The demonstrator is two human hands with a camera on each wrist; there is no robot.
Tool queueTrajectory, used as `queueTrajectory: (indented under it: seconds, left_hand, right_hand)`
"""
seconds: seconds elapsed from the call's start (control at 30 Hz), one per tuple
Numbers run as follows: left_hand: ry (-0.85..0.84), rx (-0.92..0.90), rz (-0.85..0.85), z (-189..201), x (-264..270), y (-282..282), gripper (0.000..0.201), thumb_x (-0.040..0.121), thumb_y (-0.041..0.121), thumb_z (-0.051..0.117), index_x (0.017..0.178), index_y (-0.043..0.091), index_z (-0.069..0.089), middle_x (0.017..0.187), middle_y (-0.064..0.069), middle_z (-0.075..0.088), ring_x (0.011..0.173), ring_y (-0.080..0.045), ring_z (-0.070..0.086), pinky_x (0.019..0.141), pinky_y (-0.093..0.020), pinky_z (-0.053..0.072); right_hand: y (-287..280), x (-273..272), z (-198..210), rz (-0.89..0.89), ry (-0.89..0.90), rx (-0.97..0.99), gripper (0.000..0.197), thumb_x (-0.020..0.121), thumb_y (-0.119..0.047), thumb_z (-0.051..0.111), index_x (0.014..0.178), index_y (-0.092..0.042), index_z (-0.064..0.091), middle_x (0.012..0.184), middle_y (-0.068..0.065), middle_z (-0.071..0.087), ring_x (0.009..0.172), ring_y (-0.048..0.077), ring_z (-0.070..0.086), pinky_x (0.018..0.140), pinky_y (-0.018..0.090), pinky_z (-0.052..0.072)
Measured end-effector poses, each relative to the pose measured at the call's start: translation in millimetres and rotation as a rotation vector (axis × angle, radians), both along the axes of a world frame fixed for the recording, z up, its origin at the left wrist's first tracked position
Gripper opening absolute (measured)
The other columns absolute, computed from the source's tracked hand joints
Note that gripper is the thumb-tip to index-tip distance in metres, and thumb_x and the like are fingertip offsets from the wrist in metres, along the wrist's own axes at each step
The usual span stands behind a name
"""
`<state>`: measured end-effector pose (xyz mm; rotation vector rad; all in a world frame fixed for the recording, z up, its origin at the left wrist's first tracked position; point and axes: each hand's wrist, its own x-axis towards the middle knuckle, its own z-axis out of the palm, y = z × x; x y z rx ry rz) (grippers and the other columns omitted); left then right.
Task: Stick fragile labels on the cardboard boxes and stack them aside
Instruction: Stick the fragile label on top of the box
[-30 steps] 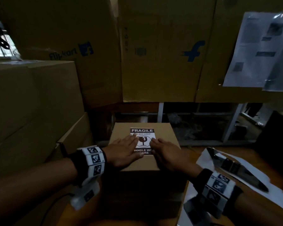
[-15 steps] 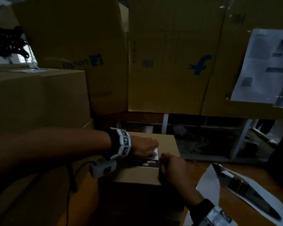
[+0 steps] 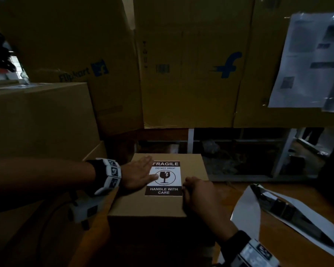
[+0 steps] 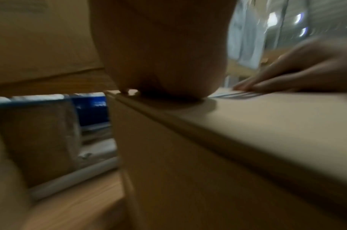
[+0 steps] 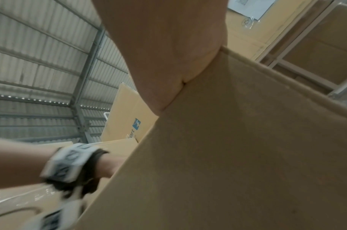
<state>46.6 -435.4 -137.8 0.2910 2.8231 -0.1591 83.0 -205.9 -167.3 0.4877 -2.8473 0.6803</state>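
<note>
A small cardboard box (image 3: 148, 207) stands on the table in front of me. A black-and-white FRAGILE label (image 3: 164, 190) lies flat on its top. My left hand (image 3: 139, 174) rests flat on the box top at the label's left edge, fingers straight, thumb on the label. My right hand (image 3: 199, 195) sits at the box's right edge, its fingertips on the label's lower right side. In the left wrist view the right hand's fingers (image 4: 286, 73) lie stretched on the label (image 4: 225, 94). The right wrist view shows the box's side (image 5: 247, 147) under my palm.
Large cardboard boxes (image 3: 37, 120) are stacked close at the left. Tall Flipkart boxes (image 3: 191, 74) stand behind. White backing sheets (image 3: 247, 214) lie on the wooden table (image 3: 278, 237) at the right. Papers in plastic (image 3: 307, 60) hang at the upper right.
Both hands pressed on the label a second ago. The left hand swept over it and slid back left, uncovering it. The right hand moved to the box's right edge.
</note>
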Motion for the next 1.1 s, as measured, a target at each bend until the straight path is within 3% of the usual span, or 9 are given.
queueTrajectory:
  seconds: [0.23,0.33,0.43,0.63,0.73,0.87,0.93,1.0,1.1]
  left_hand:
    - [0.008,0.103,-0.254,-14.1,60.2,15.6,0.117,0.061,0.088,-0.018,0.154,0.017,-0.014,0.154,0.006,-0.030,0.142,-0.005,-0.025,0.120,-0.032,-0.006]
    - [0.124,0.116,-0.216,-23.2,70.8,16.5,0.118,0.060,0.088,-0.023,0.154,0.017,-0.012,0.161,0.001,-0.022,0.145,-0.006,-0.020,0.120,-0.028,-0.006]
    - [0.249,0.136,-0.116,-31.7,77.6,19.4,0.133,0.048,0.089,-0.032,0.155,0.015,-0.006,0.163,-0.003,-0.012,0.150,-0.011,-0.009,0.117,-0.025,-0.005]
    - [0.415,0.262,-0.023,-39.1,85.7,19.5,0.127,0.061,0.083,-0.029,0.154,0.017,0.025,0.161,-0.003,0.021,0.148,-0.015,0.021,0.116,-0.027,0.015]
    - [0.669,0.312,-0.191,-44.6,89.8,16.4,0.088,0.097,0.065,0.002,0.113,0.014,0.073,0.119,-0.004,0.070,0.107,-0.018,0.068,0.084,-0.030,0.055]
    - [1.010,0.331,-0.452,-54.9,90.7,11.7,0.062,0.104,0.042,0.029,0.081,0.014,0.079,0.090,-0.004,0.077,0.080,-0.014,0.074,0.064,-0.023,0.057]
    - [1.093,0.322,-0.466,-55.6,92.3,10.9,0.057,0.103,0.039,0.035,0.074,0.015,0.077,0.083,-0.003,0.076,0.075,-0.013,0.072,0.063,-0.023,0.056]
    - [1.112,0.333,-0.454,-56.1,93.9,9.9,0.053,0.102,0.039,0.039,0.069,0.015,0.073,0.077,-0.002,0.073,0.068,-0.014,0.070,0.057,-0.025,0.055]
    - [1.098,0.357,-0.446,-58.9,93.5,8.5,0.042,0.098,0.035,0.050,0.065,0.015,0.068,0.069,0.000,0.068,0.059,-0.015,0.065,0.050,-0.028,0.051]
  right_hand:
    - [-1.9,-0.3,-4.3,0.004,0.026,-0.023,0.021,0.090,-0.032,0.053,0.099,-0.020,0.068,0.100,-0.001,0.070,0.088,0.020,0.065,0.075,0.031,0.054]
    - [-0.2,4.5,-0.5,0.141,0.056,0.068,0.028,0.091,-0.030,0.051,0.115,-0.025,0.065,0.121,-0.003,0.065,0.111,0.021,0.059,0.089,0.032,0.050]
    - [-0.1,13.0,7.5,0.331,0.032,0.239,0.043,0.103,-0.033,0.037,0.145,-0.026,0.040,0.155,-0.003,0.038,0.144,0.022,0.029,0.114,0.042,0.027]
    - [9.2,10.0,4.8,0.255,-0.067,0.440,0.055,0.103,-0.053,0.025,0.153,-0.032,0.021,0.163,-0.009,0.015,0.150,0.021,0.011,0.116,0.050,0.015]
    - [11.2,3.9,1.2,0.144,-0.117,0.465,0.069,0.093,-0.066,0.009,0.152,-0.031,0.021,0.162,-0.008,0.014,0.150,0.024,0.009,0.114,0.061,0.012]
    - [-5.3,13.8,-1.3,0.294,-0.058,0.414,0.058,0.102,-0.051,0.018,0.153,-0.024,0.023,0.163,-0.006,0.015,0.150,0.019,0.010,0.116,0.055,0.011]
    - [-3.7,16.5,-2.5,0.374,0.074,0.298,0.045,0.103,-0.041,0.030,0.141,-0.023,0.046,0.153,-0.004,0.041,0.141,0.019,0.034,0.112,0.045,0.029]
    - [2.3,17.5,-7.6,0.376,0.218,0.129,0.030,0.094,-0.034,0.044,0.103,-0.019,0.069,0.111,0.000,0.070,0.101,0.020,0.064,0.084,0.031,0.050]
    - [8.7,19.5,-20.3,0.295,0.353,0.016,0.020,0.084,-0.030,0.056,0.068,-0.019,0.062,0.069,-0.002,0.064,0.059,0.017,0.058,0.053,0.029,0.048]
